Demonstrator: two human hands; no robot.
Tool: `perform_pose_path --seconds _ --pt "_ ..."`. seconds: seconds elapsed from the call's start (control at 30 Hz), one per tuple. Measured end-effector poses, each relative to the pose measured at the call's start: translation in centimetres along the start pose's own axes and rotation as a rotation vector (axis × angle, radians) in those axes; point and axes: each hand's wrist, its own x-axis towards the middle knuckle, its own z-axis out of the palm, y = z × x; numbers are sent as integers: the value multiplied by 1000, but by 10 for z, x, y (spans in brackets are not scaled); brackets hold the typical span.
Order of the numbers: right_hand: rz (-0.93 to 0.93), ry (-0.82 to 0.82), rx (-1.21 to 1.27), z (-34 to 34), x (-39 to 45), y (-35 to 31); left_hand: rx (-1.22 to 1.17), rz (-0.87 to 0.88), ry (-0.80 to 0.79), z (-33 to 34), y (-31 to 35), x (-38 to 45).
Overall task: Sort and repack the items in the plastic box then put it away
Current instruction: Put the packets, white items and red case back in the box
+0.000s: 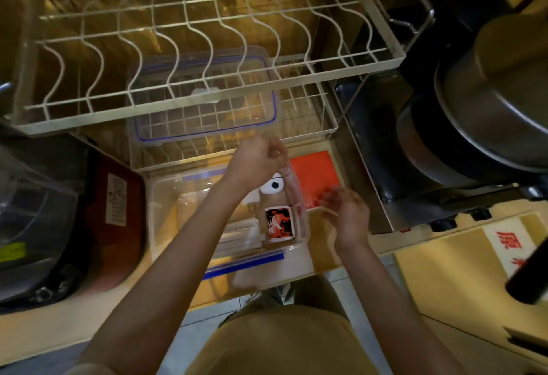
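Note:
A clear plastic box (161, 214) sits open on the counter below the dish rack. My left hand (259, 158) is closed on the top of a clear plastic bag (292, 196) that hangs over the box's right side; inside the bag show a red-and-black packet (278, 222) and a white round item (272, 186). My right hand (347, 211) hovers just right of the bag with its fingers spread, holding nothing. White wrapped sticks (240, 233) lie in the box. The box's clear blue-sealed lid (204, 101) rests on the lower rack.
A white wire dish rack (207, 33) hangs over the counter. An orange-red sheet (317, 175) lies right of the box, and a blue-striped zip bag (246, 265) lies in front of it. Stacked metal pots (489, 107) stand right; a dark red container (115, 205) stands left.

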Motion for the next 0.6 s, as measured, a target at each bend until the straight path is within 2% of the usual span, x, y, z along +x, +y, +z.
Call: perform_pose_path --seconds 0.13,0.27,0.47,0.6 --pt "312 92 239 -9 -6 -7 64 109 -103 7 36 28" --pt "531 32 409 -14 -6 -12 346 185 -256 29 45 58" --pt "608 -53 392 -11 2 -23 654 125 -448 60 39 79" --pt "601 -34 378 -11 4 -24 639 98 -456 72 44 80"
